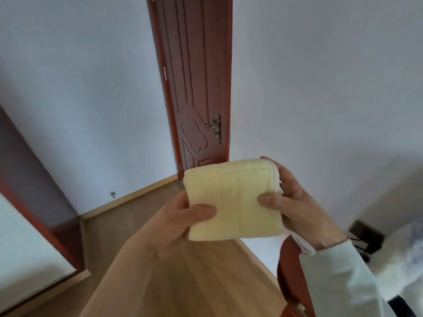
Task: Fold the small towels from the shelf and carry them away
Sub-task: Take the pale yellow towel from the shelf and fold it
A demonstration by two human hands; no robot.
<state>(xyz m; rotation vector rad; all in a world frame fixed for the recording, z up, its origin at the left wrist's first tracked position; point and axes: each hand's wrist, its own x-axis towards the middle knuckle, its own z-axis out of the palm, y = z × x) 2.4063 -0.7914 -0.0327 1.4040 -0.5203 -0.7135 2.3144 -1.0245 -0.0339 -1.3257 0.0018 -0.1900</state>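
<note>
Now folding looks done, carrying in hand: left hand (176, 216) and right hand (295, 202) both clamp the folded yellow towel (235, 202), thumbs on top, fingers (266, 159) curled beneath. White cloth (303, 244) tucked under right palm. Next: walk towards the wooden door (196, 88), grip kept firm.

We see a wood floor (206, 266) running to the door (196, 88), where a pale baseboard (128, 199) meets it; left of the door, a dark red frame (66, 243) stands on it.

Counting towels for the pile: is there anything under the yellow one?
A bit of white cloth peeks out beneath the yellow towel by the right hand; the rest is covered.
</note>
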